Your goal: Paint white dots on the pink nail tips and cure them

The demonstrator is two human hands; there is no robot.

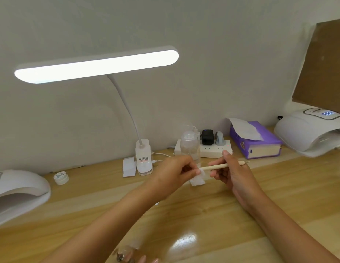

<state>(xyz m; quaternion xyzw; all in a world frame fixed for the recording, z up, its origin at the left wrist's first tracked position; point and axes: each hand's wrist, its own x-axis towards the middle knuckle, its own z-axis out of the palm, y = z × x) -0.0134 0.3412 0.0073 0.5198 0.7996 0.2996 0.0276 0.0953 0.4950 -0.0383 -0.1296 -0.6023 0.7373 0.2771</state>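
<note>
My right hand (231,172) grips a cream dotting tool (215,166) held level above the wooden desk, its thin metal tip pointing right past my fingers. My left hand (172,172) pinches a small white wipe (198,178) folded round the tool's left end. Pink nail tips (146,260) on a clear holder show at the bottom edge, partly cut off. A small white gel pot (61,177) stands at the left. One white curing lamp (17,188) sits at the far left, another (307,133) with a lit display at the far right.
A lit white desk lamp (97,66) on a clip base (144,160) stands at the back. Behind my hands are a clear bottle (189,147), a white power strip (214,149) with plugs and a purple tissue box (254,141). White pads (129,166) lie by the lamp base.
</note>
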